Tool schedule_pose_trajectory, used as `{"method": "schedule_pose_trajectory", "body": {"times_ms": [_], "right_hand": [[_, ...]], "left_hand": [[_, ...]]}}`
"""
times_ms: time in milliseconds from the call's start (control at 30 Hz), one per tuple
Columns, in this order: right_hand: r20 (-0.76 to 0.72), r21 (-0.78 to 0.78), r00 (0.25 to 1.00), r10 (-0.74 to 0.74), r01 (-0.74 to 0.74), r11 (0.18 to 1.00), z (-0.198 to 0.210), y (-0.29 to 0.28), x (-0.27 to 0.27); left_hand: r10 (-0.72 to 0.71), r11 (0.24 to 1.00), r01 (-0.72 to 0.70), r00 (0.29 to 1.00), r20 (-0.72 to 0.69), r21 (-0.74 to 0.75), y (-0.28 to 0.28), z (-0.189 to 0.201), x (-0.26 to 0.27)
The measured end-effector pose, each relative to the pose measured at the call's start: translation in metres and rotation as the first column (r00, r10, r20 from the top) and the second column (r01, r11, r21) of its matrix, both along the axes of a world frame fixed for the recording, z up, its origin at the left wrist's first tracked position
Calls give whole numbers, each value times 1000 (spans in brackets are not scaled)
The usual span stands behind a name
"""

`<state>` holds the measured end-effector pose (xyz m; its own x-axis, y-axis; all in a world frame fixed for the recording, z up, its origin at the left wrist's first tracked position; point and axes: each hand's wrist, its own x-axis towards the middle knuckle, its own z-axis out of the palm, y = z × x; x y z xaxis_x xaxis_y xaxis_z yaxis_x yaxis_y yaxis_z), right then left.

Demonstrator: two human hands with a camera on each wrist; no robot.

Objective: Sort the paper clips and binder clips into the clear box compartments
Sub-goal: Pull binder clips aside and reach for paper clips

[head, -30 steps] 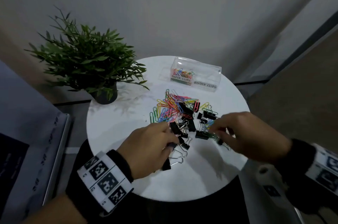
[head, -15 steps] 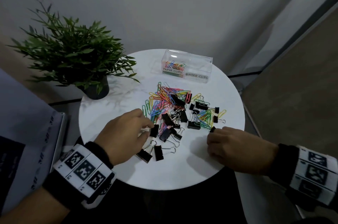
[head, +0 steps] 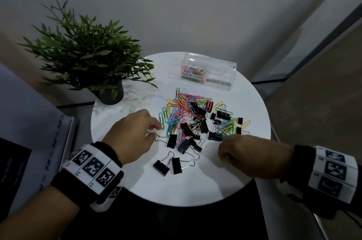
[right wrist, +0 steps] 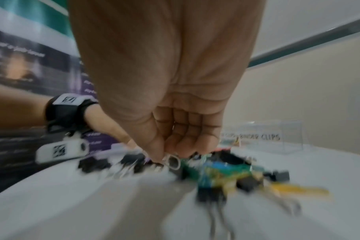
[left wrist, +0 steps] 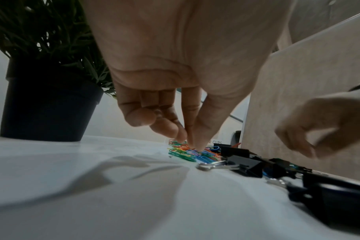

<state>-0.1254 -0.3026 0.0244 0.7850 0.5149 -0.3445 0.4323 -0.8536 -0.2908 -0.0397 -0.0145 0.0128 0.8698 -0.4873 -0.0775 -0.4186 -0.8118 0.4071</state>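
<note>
Comparing with a second ago, both hands are seen drawn back to the near edge of the heap, so another pick is judged to be starting and the sorting barely begun.

A bushy green plant in a dark tapered pot (head: 111, 94) stands far left on the white, smooth, round tabletop (head: 121, 179). The left hand (head: 131, 134) is lowered beside the coloured paper clips (head: 182, 106), thin bent wire loops; its fingers (left wrist: 195, 138) are brought together at the tips, though whether a clip is pinched cannot be told.

Black binder clips (head: 172, 163), folded wedges with silvery wire handles, are strewn through the middle.

The right hand (head: 252, 155) is curled, its fingers (right wrist: 156, 151) at a wire handle; the blur hides any grip.

The clear box (head: 209, 72), glossy and hard-edged, sits behind, with paper clips in its left compartment only.
</note>
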Motion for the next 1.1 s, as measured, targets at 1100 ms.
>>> {"method": "schedule_pose_trajectory", "body": {"times_ms": [1100], "right_hand": [[343,264,807,-481,408,874,34,3,200]], "left_hand": [[210,945,-163,967,-145,285,-29,-5,58]]}}
